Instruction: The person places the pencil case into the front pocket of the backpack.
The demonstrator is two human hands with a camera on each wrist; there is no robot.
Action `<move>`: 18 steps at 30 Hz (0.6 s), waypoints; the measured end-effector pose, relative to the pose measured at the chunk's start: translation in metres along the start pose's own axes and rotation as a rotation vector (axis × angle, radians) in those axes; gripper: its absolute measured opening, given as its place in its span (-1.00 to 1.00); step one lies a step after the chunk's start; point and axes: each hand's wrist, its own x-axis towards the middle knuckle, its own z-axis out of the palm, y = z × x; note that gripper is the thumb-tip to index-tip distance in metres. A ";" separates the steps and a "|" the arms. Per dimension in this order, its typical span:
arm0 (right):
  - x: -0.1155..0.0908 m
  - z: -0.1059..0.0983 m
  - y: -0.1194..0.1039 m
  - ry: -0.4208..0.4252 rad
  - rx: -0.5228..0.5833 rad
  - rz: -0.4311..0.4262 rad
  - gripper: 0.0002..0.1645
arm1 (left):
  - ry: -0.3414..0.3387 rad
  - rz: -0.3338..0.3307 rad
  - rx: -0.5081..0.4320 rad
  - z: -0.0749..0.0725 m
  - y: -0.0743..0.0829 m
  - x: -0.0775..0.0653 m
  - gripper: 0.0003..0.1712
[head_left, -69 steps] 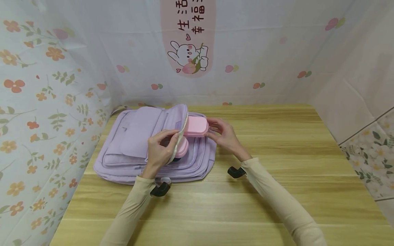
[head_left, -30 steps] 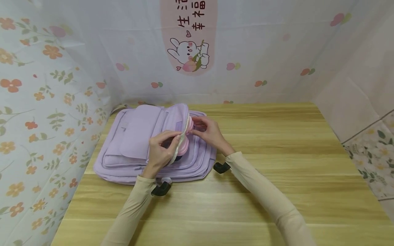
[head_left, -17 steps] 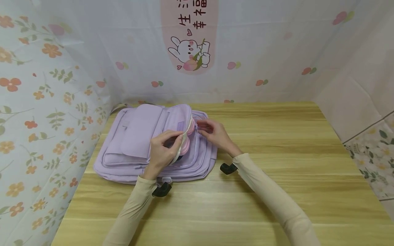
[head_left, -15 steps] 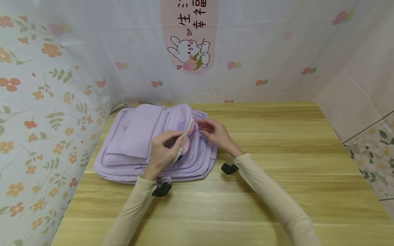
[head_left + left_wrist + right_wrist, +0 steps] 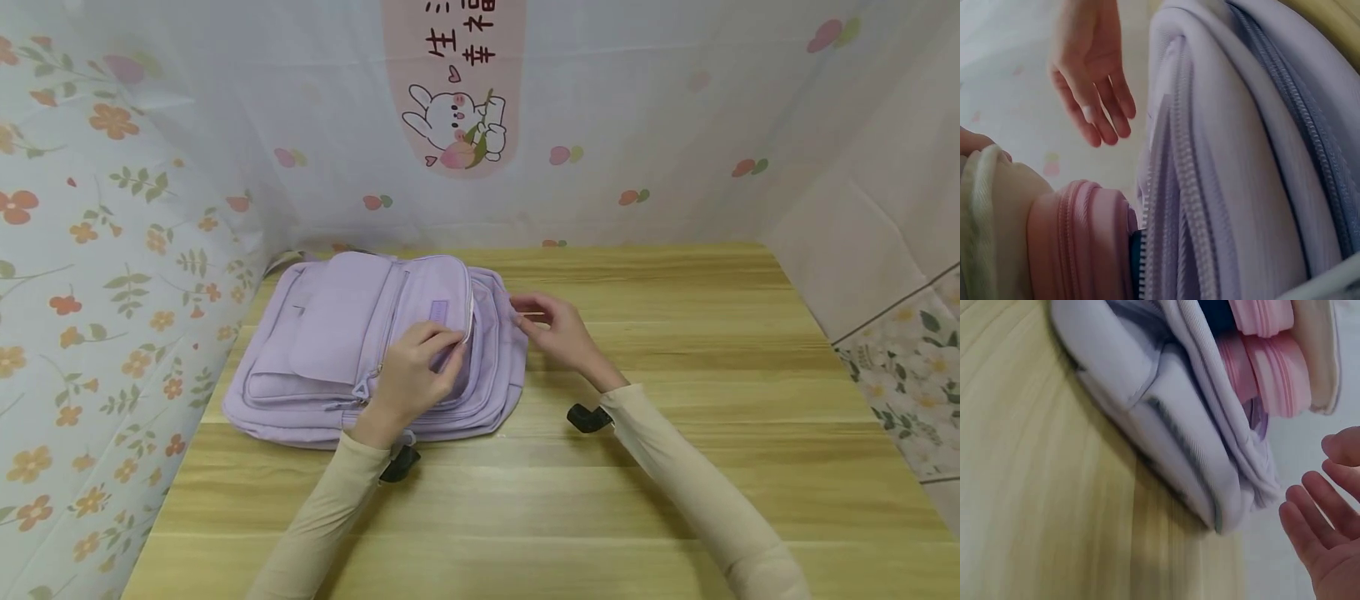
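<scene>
A lavender backpack [image 5: 341,317] lies on the wooden table with a front compartment unzipped. Pinched between the thumb and fingers of my left hand [image 5: 416,367] is the compartment's flap edge [image 5: 470,321]. Inside, several pink zippered cases [image 5: 1282,372] sit stacked in the right wrist view; the left wrist view shows a pink case [image 5: 1079,244] behind the flap's pale lining. Beside the cases is something dark blue [image 5: 1215,315], its kind unclear. My right hand [image 5: 558,333] hovers just off the backpack's right side, fingers relaxed and holding nothing.
The wooden table [image 5: 675,375] extends to the right and in front of the backpack. A white printed cloth [image 5: 637,125] hangs behind, and a floral cloth [image 5: 112,292] runs along the left side. Dark camera mounts [image 5: 588,418] project from both wrists.
My right hand pushed a pink case into the compartment, let go and drew back to the right. My left hand has lowered the flap rightward, hiding the cases from the head view.
</scene>
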 end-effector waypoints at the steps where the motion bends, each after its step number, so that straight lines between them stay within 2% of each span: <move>1: -0.002 -0.002 0.001 0.001 -0.009 0.002 -0.64 | -0.006 0.010 0.025 0.001 0.001 0.000 -0.87; 11: -0.016 -0.016 0.009 -0.002 -0.018 0.036 -0.64 | -0.055 0.076 0.157 0.004 0.005 -0.003 -0.87; 18: -0.020 -0.022 0.010 0.006 -0.073 0.000 -0.59 | -0.084 0.134 0.259 0.008 0.009 -0.005 -0.86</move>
